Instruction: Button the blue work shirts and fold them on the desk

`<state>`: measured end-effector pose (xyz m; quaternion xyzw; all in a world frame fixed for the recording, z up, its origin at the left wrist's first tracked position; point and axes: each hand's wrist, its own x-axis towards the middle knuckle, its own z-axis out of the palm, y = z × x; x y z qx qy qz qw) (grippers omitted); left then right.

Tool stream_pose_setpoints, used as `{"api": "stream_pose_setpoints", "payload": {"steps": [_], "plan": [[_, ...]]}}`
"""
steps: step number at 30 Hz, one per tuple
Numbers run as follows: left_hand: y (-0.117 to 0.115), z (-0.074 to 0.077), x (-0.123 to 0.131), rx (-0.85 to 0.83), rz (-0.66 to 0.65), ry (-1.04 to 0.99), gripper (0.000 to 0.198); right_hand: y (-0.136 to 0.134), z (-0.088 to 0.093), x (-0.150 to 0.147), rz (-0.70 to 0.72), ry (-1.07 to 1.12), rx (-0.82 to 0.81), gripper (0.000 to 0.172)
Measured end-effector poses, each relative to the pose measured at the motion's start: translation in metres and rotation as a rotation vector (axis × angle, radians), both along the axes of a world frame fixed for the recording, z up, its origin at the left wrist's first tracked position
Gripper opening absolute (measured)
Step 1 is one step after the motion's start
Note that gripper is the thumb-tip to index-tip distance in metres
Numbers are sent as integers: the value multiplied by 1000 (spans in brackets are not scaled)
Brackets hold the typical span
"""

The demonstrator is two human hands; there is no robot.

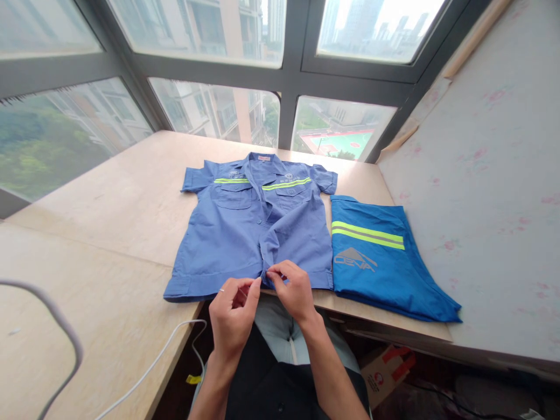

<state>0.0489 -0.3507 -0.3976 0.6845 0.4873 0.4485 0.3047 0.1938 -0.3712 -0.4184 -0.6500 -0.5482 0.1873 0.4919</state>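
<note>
A blue short-sleeved work shirt (223, 239) with yellow-green reflective stripes lies front up on the wooden table, collar toward the window. Both my hands are at the bottom of its front opening, near the table's edge. My left hand (234, 309) is closed, thumb and finger pinching the hem by the placket. My right hand (293, 289) pinches the other front edge just beside it, lifting the cloth into a fold. Whatever lies between the fingertips is mostly hidden. A button (259, 221) shows higher on the placket.
Folded brighter blue clothing (367, 280) with a reflective stripe lies right of the shirt. A white cable (153, 361) and a grey curved tube (65, 332) cross the table (100, 233) at left. Windows stand behind. A paper bag (385, 376) sits below the right edge.
</note>
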Motion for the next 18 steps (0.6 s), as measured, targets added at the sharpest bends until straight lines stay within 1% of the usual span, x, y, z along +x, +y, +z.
{"api": "stream_pose_setpoints", "payload": {"steps": [2, 4, 8, 11, 14, 16, 18], "plan": [[4, -1, 3, 73, -28, 19, 23, 0, 0, -1, 5, -4, -1, 14], [8, -4, 7, 109, -50, 54, 25, 0, 1, -2, 4, -4, 5, 15], [13, -12, 11, 106, -68, 82, 17, 0, 2, -3, 7, -8, 5, 16], [13, -18, 11, 49, -48, 63, 17, 0, 2, -5, 10, -17, -5, 17], [12, -23, 13, -63, -17, 3, 20, 1, 1, -7, 7, -14, -16, 17], [12, -25, 15, -139, -21, -40, 22, 1, 0, -7, 11, -9, -21, 17], [12, -25, 17, -176, -40, -64, 23, 1, 0, -5, 19, -4, -23, 18]]}}
